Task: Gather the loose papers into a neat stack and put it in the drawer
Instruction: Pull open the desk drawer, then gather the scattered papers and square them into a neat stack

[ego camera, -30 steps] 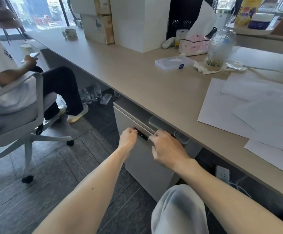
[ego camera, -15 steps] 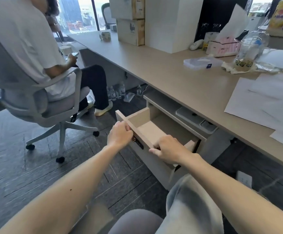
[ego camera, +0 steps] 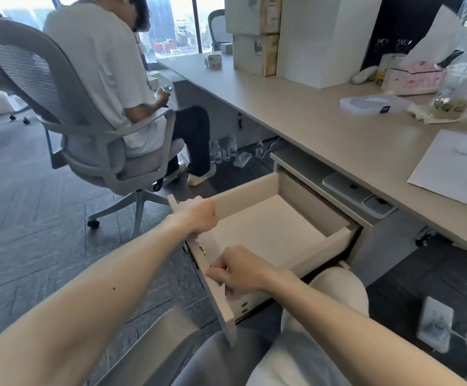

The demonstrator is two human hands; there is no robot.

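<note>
The top drawer [ego camera: 271,232] of a white cabinet under the desk stands pulled far out, its pale inside bare. My left hand [ego camera: 197,217] grips the upper edge of the drawer front near its far end. My right hand [ego camera: 239,270] grips the same edge nearer to me, fingers curled over it. Loose white papers [ego camera: 455,174] lie spread on the beige desk [ego camera: 324,135] at the right edge of the view, only partly in frame.
A person sits in a grey office chair [ego camera: 67,129] to the left, close to the drawer. On the desk stand cardboard boxes [ego camera: 254,51], a clear plastic case [ego camera: 374,104], a pink tissue box [ego camera: 410,78] and a plastic bottle [ego camera: 460,87]. A power strip [ego camera: 434,324] lies on the floor.
The drawer went from shut to pulled far out, with both hands on its front edge moving toward me. My view has turned left, so fewer papers show.
</note>
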